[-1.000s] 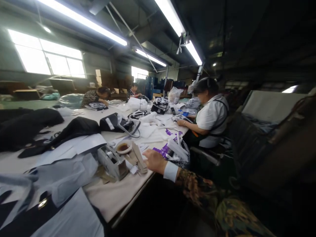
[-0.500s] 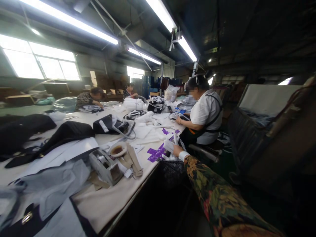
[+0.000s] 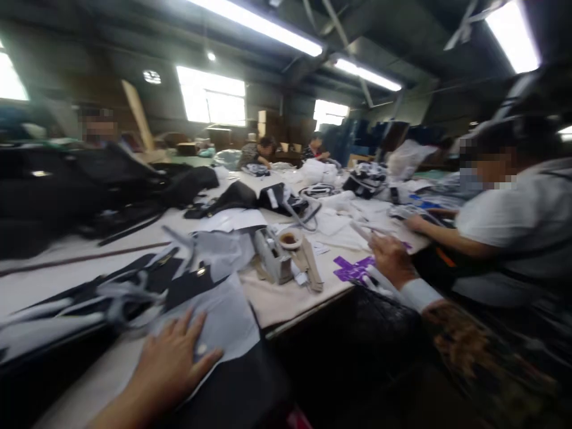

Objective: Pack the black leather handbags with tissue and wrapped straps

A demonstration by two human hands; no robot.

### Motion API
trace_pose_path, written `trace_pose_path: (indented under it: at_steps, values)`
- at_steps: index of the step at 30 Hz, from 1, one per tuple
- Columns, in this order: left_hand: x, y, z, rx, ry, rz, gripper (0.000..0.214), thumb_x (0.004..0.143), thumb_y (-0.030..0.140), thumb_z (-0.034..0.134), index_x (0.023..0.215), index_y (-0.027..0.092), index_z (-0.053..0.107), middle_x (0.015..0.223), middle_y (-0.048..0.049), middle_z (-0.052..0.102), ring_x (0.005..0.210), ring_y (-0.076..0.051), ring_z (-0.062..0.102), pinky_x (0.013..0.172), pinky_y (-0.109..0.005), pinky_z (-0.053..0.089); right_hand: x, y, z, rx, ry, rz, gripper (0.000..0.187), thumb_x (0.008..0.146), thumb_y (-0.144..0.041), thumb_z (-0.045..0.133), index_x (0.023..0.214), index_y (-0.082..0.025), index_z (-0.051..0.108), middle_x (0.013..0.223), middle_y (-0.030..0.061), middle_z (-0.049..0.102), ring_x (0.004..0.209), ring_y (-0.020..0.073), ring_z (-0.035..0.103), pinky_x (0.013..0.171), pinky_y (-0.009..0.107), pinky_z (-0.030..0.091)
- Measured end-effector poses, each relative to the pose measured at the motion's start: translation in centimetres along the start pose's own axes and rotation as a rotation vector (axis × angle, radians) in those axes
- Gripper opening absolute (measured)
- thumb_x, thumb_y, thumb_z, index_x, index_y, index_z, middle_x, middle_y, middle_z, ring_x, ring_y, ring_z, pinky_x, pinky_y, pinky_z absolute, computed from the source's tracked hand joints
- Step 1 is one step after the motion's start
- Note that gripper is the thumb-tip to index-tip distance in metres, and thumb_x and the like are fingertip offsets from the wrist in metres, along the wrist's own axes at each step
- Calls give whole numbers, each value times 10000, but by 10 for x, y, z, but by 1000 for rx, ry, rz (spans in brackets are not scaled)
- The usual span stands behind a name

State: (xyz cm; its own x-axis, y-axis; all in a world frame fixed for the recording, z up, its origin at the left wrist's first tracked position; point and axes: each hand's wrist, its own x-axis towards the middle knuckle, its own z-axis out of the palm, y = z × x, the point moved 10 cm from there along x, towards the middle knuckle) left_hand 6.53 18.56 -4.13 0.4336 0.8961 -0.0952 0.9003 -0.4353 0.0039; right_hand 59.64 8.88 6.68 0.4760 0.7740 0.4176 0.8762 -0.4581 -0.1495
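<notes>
My left hand [image 3: 172, 354] lies with fingers spread on a translucent whitish sheet [image 3: 223, 322], which covers part of a black fabric piece with a metal clasp [image 3: 201, 270]. Out to the right, my right hand [image 3: 393, 259] is closed on a thin white strip [image 3: 361, 232], blurred by motion, so its kind does not show clearly. Just beyond the table edge below that hand is a dark bag [image 3: 384, 304] with white pieces at its mouth. Purple tape [image 3: 353, 269] lies on the table beside it.
A grey tape dispenser [image 3: 273, 256] stands mid-table by a roll of brown tape [image 3: 289, 239] and some cardboard strips [image 3: 313, 268]. Black bags [image 3: 232, 201] and grey straps lie to the left. A co-worker in a white shirt [image 3: 504, 214] sits close on the right; other people work farther back.
The view has swung left. My left hand has come into view, flat on the sheet. My right hand has lifted slightly from the dark bag with the white strip.
</notes>
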Motion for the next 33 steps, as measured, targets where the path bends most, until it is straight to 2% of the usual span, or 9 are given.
trace_pose_path:
  at_steps: [3, 7, 9, 12, 16, 20, 26, 29, 33]
  values:
    - [-9, -5, 5, -33, -37, -8, 914, 816, 744, 446, 1545, 197, 373, 1626, -183, 302, 1441, -460, 322, 1104, -640, 267, -13, -142, -19, 525, 93, -510, 375, 980, -345, 502, 1288, -179, 636, 1066, 122, 665, 1021, 267, 626, 938, 406, 502]
    - [-14, -6, 1, -129, -20, -15, 994, 771, 825, 450, 1544, 205, 370, 1631, -197, 279, 1450, -482, 286, 1122, -665, 219, -78, -332, -20, 874, -198, -910, 355, 1003, -246, 463, 1317, -222, 628, 1127, 93, 646, 1040, 219, 630, 940, 352, 521]
    - [-18, -5, 1, -176, -12, -9, 1024, 758, 848, 443, 1547, 200, 361, 1634, -208, 265, 1470, -481, 243, 1131, -682, 191, -111, -409, -5, 935, -390, -1028, 354, 981, -190, 485, 1295, -205, 646, 1130, 92, 643, 1044, 203, 630, 954, 339, 515]
    - [-23, -6, 2, -238, -10, 4, 1057, 749, 858, 446, 1552, 179, 341, 1636, -234, 233, 1501, -461, 170, 1141, -704, 151, -132, -474, 41, 825, -550, -996, 290, 907, -130, 597, 1162, -185, 724, 1101, 78, 669, 1006, 181, 640, 953, 306, 500]
    - [-28, -11, -6, -303, 63, 2, 1054, 715, 854, 503, 1537, 209, 365, 1586, -240, 323, 1485, -445, 217, 1143, -717, 133, -138, -494, 96, 702, -609, -940, 154, 844, -121, 678, 958, -154, 777, 920, 64, 701, 866, 179, 655, 832, 289, 516]
    - [-32, -12, -13, -328, 114, 10, 999, 694, 847, 537, 1478, 233, 456, 1497, -211, 430, 1422, -441, 311, 1146, -703, 159, -142, -486, 122, 624, -628, -959, 141, 844, -119, 666, 921, -148, 780, 886, 61, 699, 839, 179, 655, 805, 283, 508]
    - [-34, -11, -14, -292, 200, 29, 968, 716, 841, 530, 1450, 211, 491, 1517, -196, 419, 1431, -430, 297, 1201, -595, 95, -153, -485, 131, 559, -625, -1077, 180, 877, -105, 614, 877, -158, 786, 901, 74, 691, 870, 185, 636, 837, 297, 495]
    - [-30, -10, -7, -270, 169, 31, 1016, 725, 856, 496, 1487, 186, 444, 1603, -205, 307, 1497, -450, 156, 1200, -608, 37, -158, -484, 128, 544, -619, -1131, 188, 889, -117, 610, 898, -166, 791, 942, 86, 693, 932, 204, 623, 894, 326, 482]
    - [-25, -9, -1, -247, 112, 44, 1018, 729, 877, 452, 1470, 179, 470, 1555, -252, 378, 1465, -469, 253, 1184, -639, 74, -153, -473, 123, 549, -629, -1147, 229, 916, -128, 592, 1031, -184, 782, 1030, 80, 707, 980, 191, 631, 924, 302, 482]
